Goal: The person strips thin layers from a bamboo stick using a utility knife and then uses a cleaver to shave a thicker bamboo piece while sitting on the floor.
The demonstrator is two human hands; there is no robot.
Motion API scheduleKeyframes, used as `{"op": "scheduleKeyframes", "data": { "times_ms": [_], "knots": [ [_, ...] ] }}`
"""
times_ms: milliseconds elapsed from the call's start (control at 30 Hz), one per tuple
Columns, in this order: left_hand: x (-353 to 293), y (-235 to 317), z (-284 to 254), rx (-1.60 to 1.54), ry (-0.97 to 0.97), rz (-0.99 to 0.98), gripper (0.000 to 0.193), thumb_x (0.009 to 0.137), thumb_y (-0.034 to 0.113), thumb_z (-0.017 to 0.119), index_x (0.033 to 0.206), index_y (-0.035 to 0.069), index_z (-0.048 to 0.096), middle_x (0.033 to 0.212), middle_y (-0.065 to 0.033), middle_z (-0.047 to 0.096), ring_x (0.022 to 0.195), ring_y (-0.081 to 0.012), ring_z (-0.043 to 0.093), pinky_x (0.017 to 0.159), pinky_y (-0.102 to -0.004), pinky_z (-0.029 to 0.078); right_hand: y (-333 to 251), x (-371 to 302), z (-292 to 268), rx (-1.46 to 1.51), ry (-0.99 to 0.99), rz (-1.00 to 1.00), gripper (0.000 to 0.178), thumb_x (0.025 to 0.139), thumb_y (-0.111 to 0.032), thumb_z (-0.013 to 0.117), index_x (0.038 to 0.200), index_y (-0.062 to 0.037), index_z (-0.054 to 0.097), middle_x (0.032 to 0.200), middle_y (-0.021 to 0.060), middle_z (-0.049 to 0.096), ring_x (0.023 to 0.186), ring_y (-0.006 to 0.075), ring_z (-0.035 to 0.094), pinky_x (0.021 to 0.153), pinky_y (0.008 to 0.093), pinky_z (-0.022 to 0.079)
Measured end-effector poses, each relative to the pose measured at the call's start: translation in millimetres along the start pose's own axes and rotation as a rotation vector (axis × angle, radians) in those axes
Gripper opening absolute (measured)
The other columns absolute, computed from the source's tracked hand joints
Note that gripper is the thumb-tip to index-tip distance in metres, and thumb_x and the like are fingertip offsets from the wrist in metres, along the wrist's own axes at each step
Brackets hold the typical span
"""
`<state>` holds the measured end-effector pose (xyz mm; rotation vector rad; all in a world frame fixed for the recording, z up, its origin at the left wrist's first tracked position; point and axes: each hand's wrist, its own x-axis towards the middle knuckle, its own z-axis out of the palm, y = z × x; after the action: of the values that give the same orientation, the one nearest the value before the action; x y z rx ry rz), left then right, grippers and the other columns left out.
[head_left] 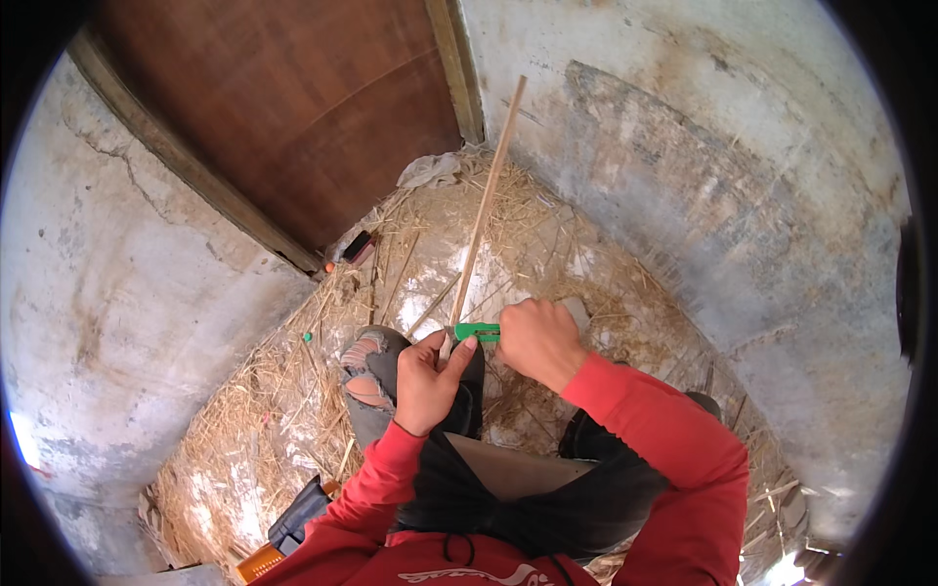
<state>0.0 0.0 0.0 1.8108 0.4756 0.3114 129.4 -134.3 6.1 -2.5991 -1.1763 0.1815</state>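
Note:
A long, thin wooden stick (pixel 488 200) rises from between my knees and leans up toward the corner. Around its lower end my left hand (pixel 428 384) is closed, the thumb pointing up along it. My right hand (pixel 538 340) is a fist on a bright green plastic-handled tool (pixel 477 332) with a slot along it. That tool lies crosswise against the stick, just above my left fingers and touching the left thumb. Its working edge is hidden, so I cannot tell its exact kind.
Straw (pixel 288 391) covers the floor around my legs. A brown door (pixel 293 98) stands ahead between stained walls. Near it lie a dark brush-like block (pixel 359 247) and a pale crumpled cloth (pixel 430 171). A black and orange case (pixel 298 513) sits by my left elbow.

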Motion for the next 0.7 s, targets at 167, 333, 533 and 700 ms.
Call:
{"op": "scheduleKeyframes", "data": {
  "times_ms": [167, 333, 533, 700],
  "knots": [
    [-1.9, -12.1, 18.8, 0.020, 0.072, -0.015, 0.023, 0.100, 0.019, 0.065, 0.091, -0.002, 0.068, 0.061, 0.0095, 0.043, 0.057, 0.0001, 0.032, 0.047, -0.0262, 0.025, 17.7, 7.7, -10.3, 0.020, 0.028, 0.037, 0.018, 0.069, -0.018, 0.072, 0.073, -0.0001, 0.071, 0.077, 0.0229, 0.070, 0.073, 0.0393, 0.071, 0.065, 0.0490, 0.057],
    [-53.6, -24.6, 9.7, -0.042, -0.245, -0.081, 0.025, 0.100, 0.022, 0.065, 0.100, -0.002, 0.074, 0.074, 0.0049, 0.059, 0.071, -0.0021, 0.050, 0.062, -0.0225, 0.043, 121.3, 46.7, -70.0, 0.016, 0.337, 0.516, 0.026, 0.083, -0.024, 0.064, 0.092, -0.0001, 0.072, 0.088, 0.0222, 0.072, 0.080, 0.0425, 0.071, 0.066, 0.0511, 0.056],
    [-66.7, -47.1, -22.4, -0.098, -0.225, -0.211, 0.029, 0.104, 0.028, 0.060, 0.107, 0.001, 0.071, 0.064, 0.0077, 0.051, 0.060, 0.0003, 0.042, 0.054, -0.0215, 0.033, 201.7, 18.3, -82.3, 0.041, 0.442, 0.615, 0.025, 0.081, -0.020, 0.065, 0.082, 0.0042, 0.070, 0.078, 0.0293, 0.067, 0.075, 0.0428, 0.069, 0.071, 0.0504, 0.055],
    [-35.8, -21.7, -26.5, -0.278, -0.235, -0.245, 0.036, 0.109, 0.028, 0.047, 0.118, -0.003, 0.063, 0.057, 0.0085, 0.039, 0.048, -0.0008, 0.033, 0.046, -0.0212, 0.026, 118.4, 14.0, -84.0, 0.198, 0.280, 0.402, 0.026, 0.080, -0.020, 0.066, 0.077, 0.0049, 0.069, 0.071, 0.0265, 0.065, 0.068, 0.0411, 0.067, 0.067, 0.0505, 0.054]
  ]
}}
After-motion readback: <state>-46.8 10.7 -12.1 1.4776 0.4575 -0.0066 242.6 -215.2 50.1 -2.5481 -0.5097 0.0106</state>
